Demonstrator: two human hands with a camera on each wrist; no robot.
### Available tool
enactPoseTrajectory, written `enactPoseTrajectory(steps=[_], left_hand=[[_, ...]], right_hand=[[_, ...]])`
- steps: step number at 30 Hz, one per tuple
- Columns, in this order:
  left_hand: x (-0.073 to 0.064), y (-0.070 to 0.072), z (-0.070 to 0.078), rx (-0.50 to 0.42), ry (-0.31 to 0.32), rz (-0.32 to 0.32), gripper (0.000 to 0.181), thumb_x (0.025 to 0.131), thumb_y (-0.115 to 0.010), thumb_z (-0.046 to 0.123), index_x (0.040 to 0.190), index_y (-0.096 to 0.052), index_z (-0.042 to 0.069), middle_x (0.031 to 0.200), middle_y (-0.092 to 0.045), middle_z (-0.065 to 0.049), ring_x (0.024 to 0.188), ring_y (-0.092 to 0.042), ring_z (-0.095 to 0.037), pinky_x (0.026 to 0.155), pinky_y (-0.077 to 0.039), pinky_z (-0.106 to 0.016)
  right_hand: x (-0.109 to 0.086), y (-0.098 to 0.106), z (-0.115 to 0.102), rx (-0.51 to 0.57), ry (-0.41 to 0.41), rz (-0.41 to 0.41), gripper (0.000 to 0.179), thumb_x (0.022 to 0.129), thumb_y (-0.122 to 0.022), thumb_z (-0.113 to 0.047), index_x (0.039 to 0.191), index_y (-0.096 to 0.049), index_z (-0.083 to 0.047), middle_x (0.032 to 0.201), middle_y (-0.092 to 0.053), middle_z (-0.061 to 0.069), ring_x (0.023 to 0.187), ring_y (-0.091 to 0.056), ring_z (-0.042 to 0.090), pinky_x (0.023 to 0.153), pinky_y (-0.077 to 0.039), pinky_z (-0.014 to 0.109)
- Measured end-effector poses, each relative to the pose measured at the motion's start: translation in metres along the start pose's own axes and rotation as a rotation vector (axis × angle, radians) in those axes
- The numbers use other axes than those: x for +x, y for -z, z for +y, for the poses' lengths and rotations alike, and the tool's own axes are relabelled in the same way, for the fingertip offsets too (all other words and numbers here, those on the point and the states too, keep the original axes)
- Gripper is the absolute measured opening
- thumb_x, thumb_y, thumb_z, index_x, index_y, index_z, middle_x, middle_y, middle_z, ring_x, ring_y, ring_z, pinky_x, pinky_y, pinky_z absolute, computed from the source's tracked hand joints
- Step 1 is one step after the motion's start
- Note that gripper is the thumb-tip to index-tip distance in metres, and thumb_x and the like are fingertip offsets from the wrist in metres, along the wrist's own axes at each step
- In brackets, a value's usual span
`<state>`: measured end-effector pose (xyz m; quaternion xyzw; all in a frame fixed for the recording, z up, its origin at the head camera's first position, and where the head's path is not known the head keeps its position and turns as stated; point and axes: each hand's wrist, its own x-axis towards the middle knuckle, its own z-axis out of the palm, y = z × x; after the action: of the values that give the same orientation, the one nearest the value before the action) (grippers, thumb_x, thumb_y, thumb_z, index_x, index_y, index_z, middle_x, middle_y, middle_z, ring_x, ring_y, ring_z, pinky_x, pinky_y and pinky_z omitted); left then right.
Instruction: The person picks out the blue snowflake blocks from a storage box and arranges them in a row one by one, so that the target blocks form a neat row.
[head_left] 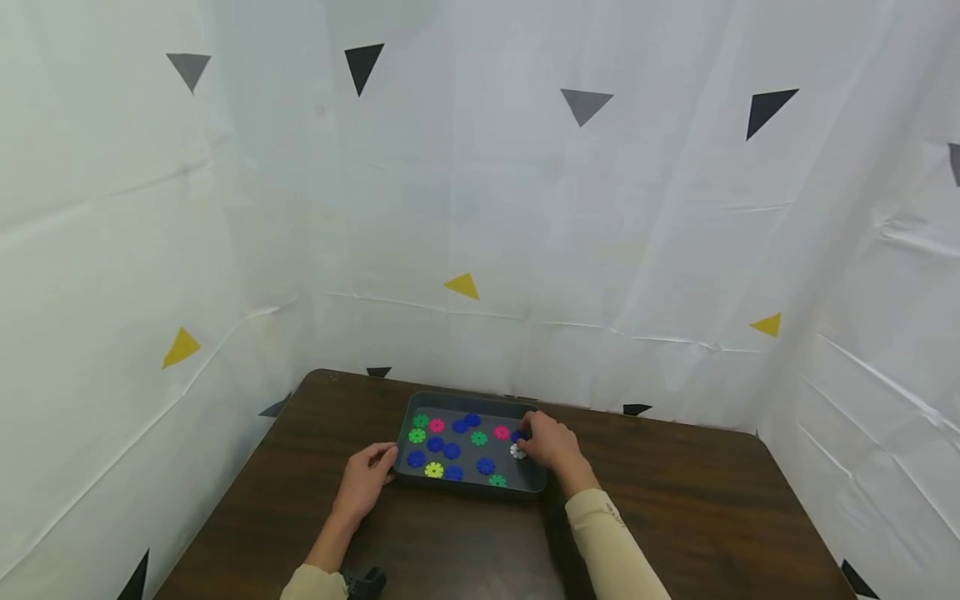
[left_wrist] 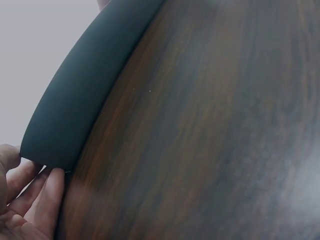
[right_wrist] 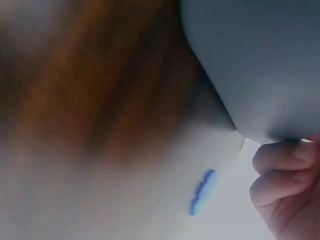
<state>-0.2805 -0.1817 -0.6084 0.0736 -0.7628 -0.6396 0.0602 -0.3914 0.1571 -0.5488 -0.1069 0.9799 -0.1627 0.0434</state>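
Observation:
A dark grey tray (head_left: 470, 482) lies on the brown table and holds several flower-shaped plastic discs. My left hand (head_left: 365, 477) grips the tray's left edge; the left wrist view shows the thumb near the rim and the fingers (left_wrist: 47, 192) against the outer wall at a corner. Over the tray's right side reaches my right hand (head_left: 551, 442), its fingertips pinching a white disc (head_left: 517, 452). A blue disc (head_left: 517, 436) lies beside those fingertips, and a pink disc (head_left: 502, 432) is just left of them. In the right wrist view the curled fingers (right_wrist: 280, 185) largely hide the white piece.
Blue, green, pink and yellow discs are scattered across the tray floor, among them a yellow disc (head_left: 434, 470) near the front wall. The wooden table (head_left: 675, 500) extends on both sides. White sheeting (head_left: 525, 208) with printed triangles hangs behind and at the sides.

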Motion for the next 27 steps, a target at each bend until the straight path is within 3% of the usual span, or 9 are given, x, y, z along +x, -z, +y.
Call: enactPoseTrajectory(steps=[6, 14, 20, 27], left_hand=[[0.001, 0.002, -0.001, -0.003, -0.001, 0.000, 0.039, 0.111, -0.064, 0.029, 0.137, -0.068, 0.000, 0.137, -0.070, -0.023, 0.123, -0.070, -0.032, 0.095, -0.065, -0.041], [0.002, 0.001, 0.000, -0.005, -0.007, -0.015, 0.040, 0.111, -0.064, 0.028, 0.138, -0.068, -0.002, 0.137, -0.069, -0.025, 0.123, -0.070, -0.035, 0.095, -0.066, -0.042], [0.002, 0.001, -0.001, -0.009, 0.001, -0.018, 0.039, 0.111, -0.064, 0.026, 0.137, -0.068, -0.002, 0.137, -0.069, -0.024, 0.124, -0.071, -0.035, 0.095, -0.066, -0.041], [0.005, 0.005, -0.001, -0.005, 0.000, -0.015, 0.040, 0.111, -0.064, 0.029, 0.137, -0.068, -0.001, 0.138, -0.069, -0.024, 0.124, -0.070, -0.035, 0.095, -0.066, -0.041]], right_hand=[[0.007, 0.010, -0.003, -0.035, 0.028, -0.071, 0.032, 0.096, -0.082, -0.030, 0.122, -0.074, -0.011, 0.109, -0.074, 0.005, 0.094, -0.067, 0.025, 0.088, -0.058, 0.056], [0.011, 0.016, -0.001, -0.044, 0.006, -0.142, 0.036, 0.095, -0.083, -0.033, 0.120, -0.070, -0.013, 0.113, -0.075, 0.006, 0.102, -0.069, 0.028, 0.097, -0.056, 0.060], [0.012, 0.015, 0.000, -0.047, 0.011, -0.136, 0.037, 0.093, -0.085, -0.034, 0.118, -0.068, -0.014, 0.112, -0.074, 0.006, 0.100, -0.068, 0.027, 0.095, -0.056, 0.058], [0.013, 0.013, -0.005, -0.041, 0.032, -0.059, 0.037, 0.093, -0.086, -0.032, 0.122, -0.073, -0.014, 0.118, -0.077, 0.007, 0.104, -0.071, 0.032, 0.092, -0.058, 0.059]])
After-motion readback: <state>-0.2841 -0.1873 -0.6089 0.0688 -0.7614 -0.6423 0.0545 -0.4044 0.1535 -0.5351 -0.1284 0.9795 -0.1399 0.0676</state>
